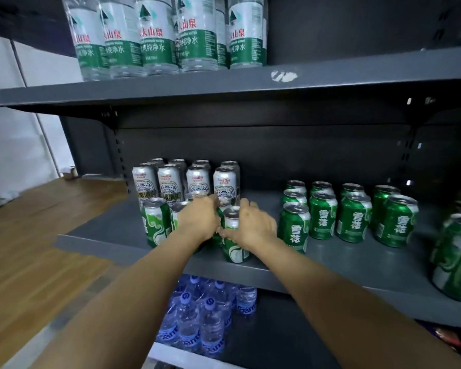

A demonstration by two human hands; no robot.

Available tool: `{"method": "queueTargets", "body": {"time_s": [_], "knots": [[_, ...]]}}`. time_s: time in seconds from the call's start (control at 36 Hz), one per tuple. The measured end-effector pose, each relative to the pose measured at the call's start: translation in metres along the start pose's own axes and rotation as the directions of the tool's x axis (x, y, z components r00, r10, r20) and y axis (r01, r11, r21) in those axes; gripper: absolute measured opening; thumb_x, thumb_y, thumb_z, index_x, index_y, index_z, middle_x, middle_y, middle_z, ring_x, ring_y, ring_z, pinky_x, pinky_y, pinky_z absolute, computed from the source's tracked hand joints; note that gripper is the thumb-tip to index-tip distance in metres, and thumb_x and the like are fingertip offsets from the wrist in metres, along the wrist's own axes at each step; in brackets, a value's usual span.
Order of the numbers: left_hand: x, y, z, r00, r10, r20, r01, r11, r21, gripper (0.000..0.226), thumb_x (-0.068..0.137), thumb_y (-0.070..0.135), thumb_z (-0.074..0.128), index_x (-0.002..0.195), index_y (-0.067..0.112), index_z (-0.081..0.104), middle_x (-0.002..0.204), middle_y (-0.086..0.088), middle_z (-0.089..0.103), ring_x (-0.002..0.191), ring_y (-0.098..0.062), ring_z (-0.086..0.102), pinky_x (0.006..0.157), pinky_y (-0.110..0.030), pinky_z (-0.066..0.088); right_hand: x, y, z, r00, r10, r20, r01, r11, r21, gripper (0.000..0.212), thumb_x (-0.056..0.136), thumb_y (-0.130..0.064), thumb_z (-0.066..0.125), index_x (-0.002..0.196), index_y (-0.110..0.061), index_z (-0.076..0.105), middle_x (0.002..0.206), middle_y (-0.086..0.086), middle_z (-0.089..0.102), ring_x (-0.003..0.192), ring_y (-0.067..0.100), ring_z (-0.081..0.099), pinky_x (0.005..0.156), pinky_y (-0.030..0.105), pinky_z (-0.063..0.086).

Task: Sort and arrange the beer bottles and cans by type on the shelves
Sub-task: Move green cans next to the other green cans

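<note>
On the middle grey shelf (112,243) stand several tall silver cans (197,181) at the back left. In front of them are short green-and-white cans (156,222). My right hand (253,225) grips one such green-and-white can (234,251) near the shelf's front edge. My left hand (197,217) curls round another can just to its left, mostly hidden by the hand. Several dark green cans (324,215) with white characters stand in rows to the right.
Large water bottles (155,35) with green labels fill the upper shelf (224,86). Small blue-labelled water bottles (197,320) stand on the lower shelf. More green cans (455,259) sit at the far right front. Wooden floor (37,249) lies to the left.
</note>
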State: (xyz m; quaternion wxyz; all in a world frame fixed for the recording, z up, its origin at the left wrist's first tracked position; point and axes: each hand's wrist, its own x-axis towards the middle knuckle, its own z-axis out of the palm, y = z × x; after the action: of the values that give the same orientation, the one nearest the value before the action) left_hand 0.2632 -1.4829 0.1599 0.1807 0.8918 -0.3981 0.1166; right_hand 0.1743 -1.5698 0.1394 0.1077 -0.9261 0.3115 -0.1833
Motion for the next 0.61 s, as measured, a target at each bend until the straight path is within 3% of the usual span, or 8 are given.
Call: {"method": "queueTargets", "body": {"time_s": [0.11,0.19,0.22,0.28,0.36,0.42,0.5,0.61], "knots": [[-0.006,-0.012,0.009,0.994,0.108,0.033,-0.106,0.993,-0.059,0.052,0.084,-0.004,0.047,0.129,0.02,0.052,0.122,-0.006,0.063,0.105,-0.031,0.06,0.078,-0.039,0.051,-0.001,0.006,-0.013,0.995,0.035,0.092,-0.051,0.984,0.17,0.071,0.073,-0.041,0.081,0.13,-0.018,0.046,0.129,0.002,0.054,0.118,0.023,0.054,0.091,0.032,0.046],[-0.003,-0.015,0.013,0.972,0.214,0.097,-0.191,0.96,-0.205,0.061,0.079,-0.008,0.051,0.132,0.023,0.049,0.112,0.001,0.062,0.103,-0.026,0.061,0.081,-0.037,0.052,-0.005,0.014,-0.03,0.987,0.053,0.153,-0.111,0.911,0.398,0.055,0.07,-0.013,0.083,0.116,-0.019,0.054,0.107,0.0,0.06,0.097,0.019,0.059,0.084,0.031,0.05],[-0.004,-0.011,0.012,0.962,0.235,0.138,-0.185,0.934,-0.305,0.064,0.078,-0.01,0.053,0.133,0.022,0.048,0.104,0.004,0.06,0.099,-0.022,0.06,0.081,-0.036,0.052,-0.007,0.019,-0.037,0.98,0.047,0.192,-0.136,0.864,0.485,0.051,0.07,-0.004,0.081,0.112,-0.019,0.055,0.102,0.001,0.061,0.093,0.019,0.06,0.081,0.031,0.05],[-0.007,0.0,0.006,0.925,0.281,0.255,-0.115,0.848,-0.518,0.075,0.075,-0.016,0.057,0.139,0.018,0.04,0.096,0.006,0.054,0.09,-0.013,0.057,0.076,-0.027,0.053,-0.012,0.029,-0.053,0.966,-0.001,0.259,-0.153,0.805,0.574,0.05,0.07,0.007,0.077,0.107,-0.02,0.057,0.107,0.007,0.063,0.102,0.024,0.061,0.086,0.034,0.051],[-0.014,0.021,-0.001,0.833,0.379,0.402,0.029,0.696,-0.717,0.085,0.075,-0.018,0.063,0.141,0.023,0.03,0.108,-0.002,0.058,0.089,-0.011,0.06,0.062,-0.017,0.05,-0.022,0.046,-0.077,0.945,-0.071,0.32,-0.139,0.797,0.588,0.056,0.071,0.016,0.069,0.113,-0.019,0.057,0.115,0.01,0.064,0.108,0.027,0.061,0.087,0.037,0.052],[-0.018,0.036,0.0,0.802,0.426,0.42,0.061,0.64,-0.766,0.083,0.074,-0.011,0.071,0.14,0.022,0.033,0.119,-0.003,0.062,0.101,-0.015,0.064,0.071,-0.019,0.053,-0.029,0.058,-0.09,0.934,-0.089,0.345,-0.129,0.819,0.559,0.061,0.072,0.019,0.065,0.118,-0.021,0.056,0.119,0.008,0.063,0.109,0.026,0.06,0.086,0.037,0.052],[-0.021,0.063,0.006,0.817,0.431,0.384,0.058,0.6,-0.798,0.08,0.065,0.002,0.085,0.133,0.015,0.045,0.122,-0.003,0.064,0.11,-0.017,0.064,0.098,-0.037,0.051,-0.041,0.077,-0.103,0.929,-0.081,0.362,-0.14,0.827,0.545,0.065,0.072,0.022,0.06,0.118,-0.023,0.055,0.126,0.009,0.059,0.117,0.028,0.057,0.085,0.036,0.051],[-0.011,0.098,0.03,0.863,0.41,0.295,-0.019,0.609,-0.793,0.111,0.025,0.049,0.09,0.124,0.023,0.047,0.116,0.0,0.068,0.106,-0.02,0.066,0.097,-0.044,0.051,-0.058,0.106,-0.12,0.949,0.005,0.315,-0.201,0.781,0.592,0.063,0.075,0.023,0.057,0.125,-0.015,0.049,0.118,0.006,0.058,0.1,0.017,0.059,0.075,0.026,0.05]]}}
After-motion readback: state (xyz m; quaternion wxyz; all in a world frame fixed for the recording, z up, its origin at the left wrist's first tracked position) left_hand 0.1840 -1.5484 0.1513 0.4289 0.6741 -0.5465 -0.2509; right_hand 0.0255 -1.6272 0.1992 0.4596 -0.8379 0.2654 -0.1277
